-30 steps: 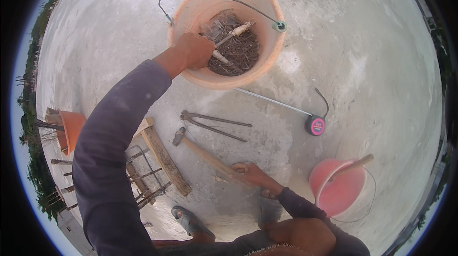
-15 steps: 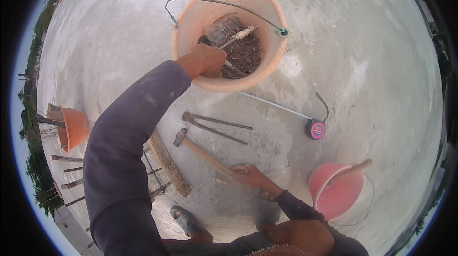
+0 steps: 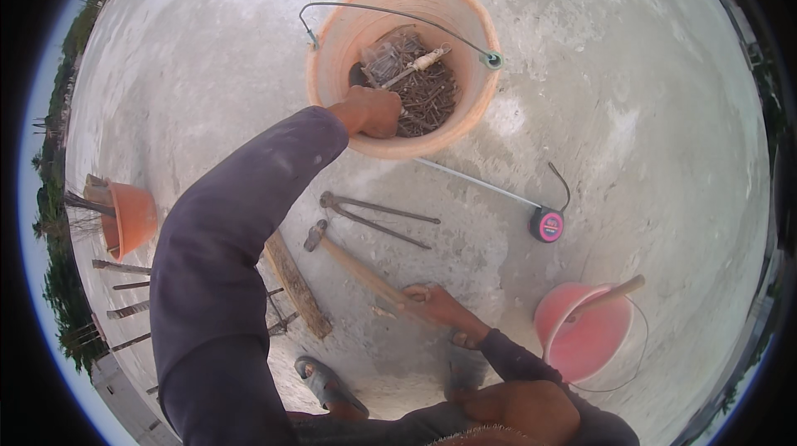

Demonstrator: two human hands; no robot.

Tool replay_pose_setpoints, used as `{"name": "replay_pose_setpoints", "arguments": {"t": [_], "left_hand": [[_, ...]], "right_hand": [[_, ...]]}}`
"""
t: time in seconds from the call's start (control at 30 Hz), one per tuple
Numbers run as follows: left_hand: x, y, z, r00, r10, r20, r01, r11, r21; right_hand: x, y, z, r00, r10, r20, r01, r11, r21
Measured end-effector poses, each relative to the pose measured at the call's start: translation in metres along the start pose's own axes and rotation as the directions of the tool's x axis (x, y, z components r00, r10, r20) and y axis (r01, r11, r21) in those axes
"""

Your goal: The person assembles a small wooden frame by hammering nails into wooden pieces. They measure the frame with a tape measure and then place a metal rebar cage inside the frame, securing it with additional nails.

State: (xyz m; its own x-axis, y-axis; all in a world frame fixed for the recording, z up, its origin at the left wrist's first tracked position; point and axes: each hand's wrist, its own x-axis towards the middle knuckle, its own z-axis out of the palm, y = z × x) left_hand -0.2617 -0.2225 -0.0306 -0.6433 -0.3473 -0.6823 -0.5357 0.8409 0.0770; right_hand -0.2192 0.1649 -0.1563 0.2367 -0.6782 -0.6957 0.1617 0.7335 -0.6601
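Note:
My left hand (image 3: 374, 111) reaches over the near rim of a pale orange bucket (image 3: 484, 105), closed, its fingertips hidden. Below it lies a heap of thin brown nails (image 3: 432, 101). A tool with a pale wrapped handle (image 3: 429, 59) and a crumpled clear plastic bag (image 3: 382, 62) rest on the nails. Whether my left fingers pinch anything does not show. Lower down, my right hand (image 3: 438, 309) is wrapped round the wooden handle of a hammer (image 3: 363, 274), whose metal head points up and to the left.
On the concrete floor (image 3: 598, 155) lie long pincers (image 3: 378, 218), a partly drawn tape measure (image 3: 546, 223) and a wooden plank (image 3: 297, 286). A red bucket (image 3: 581, 338) with a wooden handle in it stands at right. An orange bucket (image 3: 135, 218) holding wood pieces stands at left.
My left hand has moved slightly to the right within the bucket, its fist still closed. The right hand keeps its hold on the hammer, nearly still.

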Motion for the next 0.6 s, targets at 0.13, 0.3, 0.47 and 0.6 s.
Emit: {"name": "replay_pose_setpoints", "arguments": {"t": [0.13,0.3,0.47,0.6], "left_hand": [[0.004,-0.01,0.0,0.998,0.039,-0.047,-0.045,0.988,-0.147],[0.019,-0.056,-0.022,0.881,0.468,-0.068,-0.393,0.804,0.446],[0.015,-0.076,-0.035,0.858,0.263,-0.44,-0.273,0.961,0.042],[0.003,-0.065,-0.045,0.893,0.022,-0.449,-0.17,0.941,-0.293]], "right_hand": [[-0.001,-0.003,-0.001,0.999,0.037,0.014,-0.037,0.999,-0.014],[-0.003,-0.008,-0.001,0.999,0.031,0.018,-0.03,0.999,-0.016],[-0.004,-0.009,0.001,0.999,0.032,0.005,-0.032,0.999,0.031],[-0.004,-0.007,0.0,1.0,-0.024,0.005,0.024,1.0,0.013]]}}
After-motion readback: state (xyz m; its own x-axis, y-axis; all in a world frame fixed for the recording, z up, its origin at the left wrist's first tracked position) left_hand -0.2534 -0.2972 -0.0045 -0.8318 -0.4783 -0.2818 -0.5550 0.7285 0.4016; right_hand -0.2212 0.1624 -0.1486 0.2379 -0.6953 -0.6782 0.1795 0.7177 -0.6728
